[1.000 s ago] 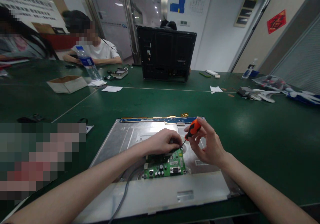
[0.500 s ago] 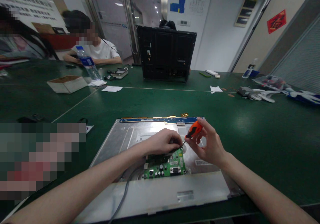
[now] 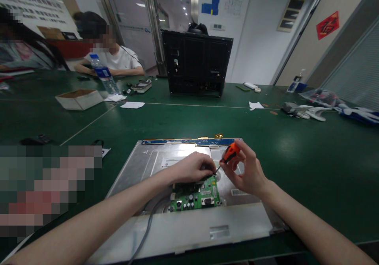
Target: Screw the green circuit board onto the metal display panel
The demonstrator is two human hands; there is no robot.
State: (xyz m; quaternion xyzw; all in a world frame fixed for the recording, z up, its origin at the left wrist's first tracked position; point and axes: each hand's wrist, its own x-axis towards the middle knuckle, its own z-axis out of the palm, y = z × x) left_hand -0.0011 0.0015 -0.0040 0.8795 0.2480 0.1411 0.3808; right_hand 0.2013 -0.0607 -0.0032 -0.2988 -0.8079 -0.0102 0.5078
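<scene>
A silver monitor back panel (image 3: 148,166) lies flat on the green table in front of me. A green circuit board (image 3: 197,197) sits on its near middle. My right hand (image 3: 247,170) is closed round a small orange and black screwdriver (image 3: 229,153), whose tip points down at the board's far edge. My left hand (image 3: 192,167) is curled with its fingertips pressed on that same edge, beside the tip. A grey cable (image 3: 146,229) runs from the board toward me.
An upright black monitor shell (image 3: 195,62) stands at the table's far middle. A cardboard box (image 3: 79,98) and water bottle (image 3: 103,75) sit far left near a seated person (image 3: 111,58). Loose parts and bags (image 3: 319,107) lie at far right.
The screwdriver handle has tipped slightly lower and my right fingers have shifted round it. My left hand stays in place on the board.
</scene>
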